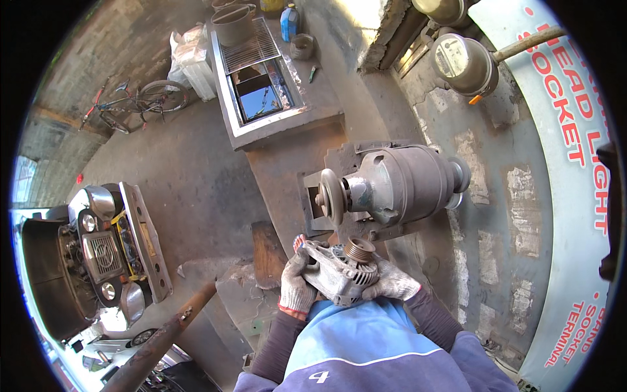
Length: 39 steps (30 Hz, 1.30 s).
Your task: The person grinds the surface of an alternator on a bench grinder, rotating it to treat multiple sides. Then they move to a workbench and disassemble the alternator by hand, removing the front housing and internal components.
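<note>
Left hand (pixel 298 286) and right hand (pixel 394 279) grip a grey alternator (pixel 336 277), fingers (pixel 375 289) apparently curled around its sides.

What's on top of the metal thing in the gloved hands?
A grooved, round pulley sits on the metal thing. The pulley hides whatever is directly beneath it.

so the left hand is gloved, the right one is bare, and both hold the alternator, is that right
Not quite: the head view shows the right hand gloved too, not bare. The left hand is gloved, and both hold the alternator.
</note>
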Each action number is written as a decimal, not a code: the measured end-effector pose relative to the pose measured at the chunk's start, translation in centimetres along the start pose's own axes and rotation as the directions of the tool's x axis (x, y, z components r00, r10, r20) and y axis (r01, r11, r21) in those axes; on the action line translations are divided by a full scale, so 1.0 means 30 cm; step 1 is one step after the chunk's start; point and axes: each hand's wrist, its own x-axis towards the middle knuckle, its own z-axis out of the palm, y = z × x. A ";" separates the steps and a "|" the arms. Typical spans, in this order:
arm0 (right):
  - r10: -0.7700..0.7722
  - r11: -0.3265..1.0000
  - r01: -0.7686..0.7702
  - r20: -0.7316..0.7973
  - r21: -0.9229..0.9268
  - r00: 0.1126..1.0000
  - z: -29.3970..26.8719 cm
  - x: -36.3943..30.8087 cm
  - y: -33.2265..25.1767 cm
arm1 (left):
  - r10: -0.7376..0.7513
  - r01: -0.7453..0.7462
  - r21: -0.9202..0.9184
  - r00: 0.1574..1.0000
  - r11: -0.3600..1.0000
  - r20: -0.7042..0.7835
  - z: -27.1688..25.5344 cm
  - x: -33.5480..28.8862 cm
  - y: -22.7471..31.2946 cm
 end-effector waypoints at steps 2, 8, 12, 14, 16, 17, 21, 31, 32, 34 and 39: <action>0.025 0.995 -0.020 -0.052 0.093 0.998 0.007 0.008 0.063 | -0.005 -0.005 0.130 0.997 0.991 0.074 0.001 0.009 0.001; -0.068 0.996 0.078 -0.192 0.043 0.979 0.023 0.067 0.110 | 0.272 -0.292 0.815 0.947 0.501 0.172 0.148 0.052 0.094; -0.027 0.969 0.078 -0.211 0.233 0.977 0.031 0.130 0.111 | 0.438 -0.231 0.832 0.899 0.504 -0.016 0.239 0.123 0.062; 0.024 0.965 0.043 -0.247 0.260 0.969 0.034 0.141 0.117 | 0.453 -0.264 0.792 0.891 0.551 -0.018 0.246 0.149 0.052; 0.039 0.948 0.044 -0.253 0.314 0.967 0.036 0.138 0.116 | 0.426 -0.182 0.750 0.893 0.635 -0.144 0.240 0.165 0.042; 0.049 0.944 0.041 -0.262 0.328 0.964 0.036 0.137 0.110 | 0.419 -0.187 0.738 0.897 0.649 -0.142 0.231 0.162 0.039; 0.076 0.968 -0.015 -0.232 0.251 0.970 0.023 0.132 0.068 | 0.393 -0.190 0.689 0.908 0.700 -0.149 0.207 0.177 0.036; 0.110 0.990 -0.085 -0.253 0.109 0.961 0.050 0.113 0.061 | 0.369 -0.160 0.790 0.925 0.592 -0.089 0.166 0.176 0.036; 0.094 0.992 -0.072 -0.223 0.103 0.970 0.040 0.107 0.059 | 0.364 -0.190 0.766 0.929 0.614 -0.062 0.164 0.173 0.032; 0.103 0.992 -0.083 -0.229 0.096 0.968 0.018 0.099 0.052 | 0.331 -0.145 0.750 0.938 0.646 -0.103 0.161 0.179 0.028; 0.094 0.987 -0.067 -0.196 0.144 0.976 -0.023 0.091 0.044 | 0.237 -0.103 0.685 0.966 0.722 -0.104 0.155 0.223 0.014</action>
